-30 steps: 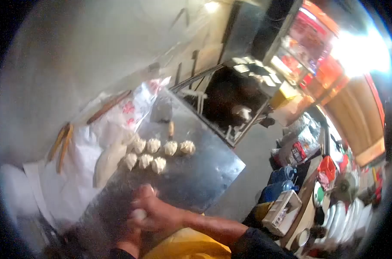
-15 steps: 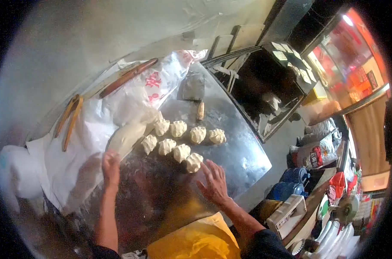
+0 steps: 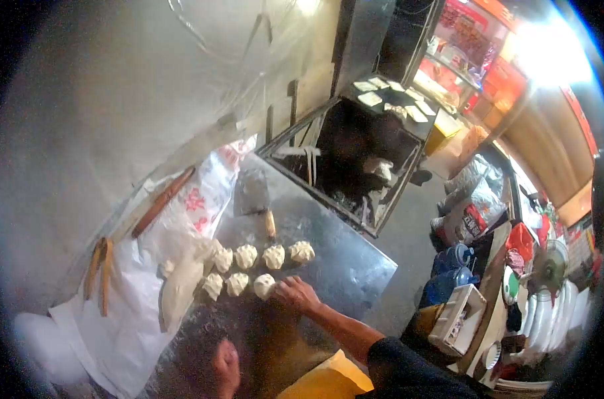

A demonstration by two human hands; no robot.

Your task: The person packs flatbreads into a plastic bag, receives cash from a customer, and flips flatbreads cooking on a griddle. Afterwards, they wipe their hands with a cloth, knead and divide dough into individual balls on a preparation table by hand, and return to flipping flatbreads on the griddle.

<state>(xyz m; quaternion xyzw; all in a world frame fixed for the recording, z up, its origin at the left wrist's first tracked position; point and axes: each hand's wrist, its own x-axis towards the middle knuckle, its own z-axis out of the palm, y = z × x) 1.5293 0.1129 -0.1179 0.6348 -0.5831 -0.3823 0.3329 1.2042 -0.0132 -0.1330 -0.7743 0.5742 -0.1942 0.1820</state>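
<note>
Lumpy pale dough balls [image 3: 273,257] lie in two rows on the metal worktop [image 3: 342,246]. My right hand [image 3: 295,294] is closed at the right end of the nearer row, curled over the spot of its last dough ball, which it hides. Beside its fingertips is another dough ball [image 3: 264,286]. Near the front of the worktop my left hand [image 3: 227,362] is curled closed, slightly blurred, with nothing visible in it. A long slab of dough [image 3: 182,289] rests left of the balls, partly on a white plastic sheet [image 3: 126,306].
A scraper with a wooden handle [image 3: 270,225] lies behind the balls. Wooden tongs [image 3: 102,272] and a brown stick [image 3: 163,201] are on the sheet. A dark square oven opening [image 3: 362,149] adjoins the worktop. Blue water bottles [image 3: 448,282] and a white crate [image 3: 458,319] stand right.
My view has turned to the right. My left hand has left the dough slab and drawn back toward me. My right hand has gone from spread fingers to closed over the nearer row's end.
</note>
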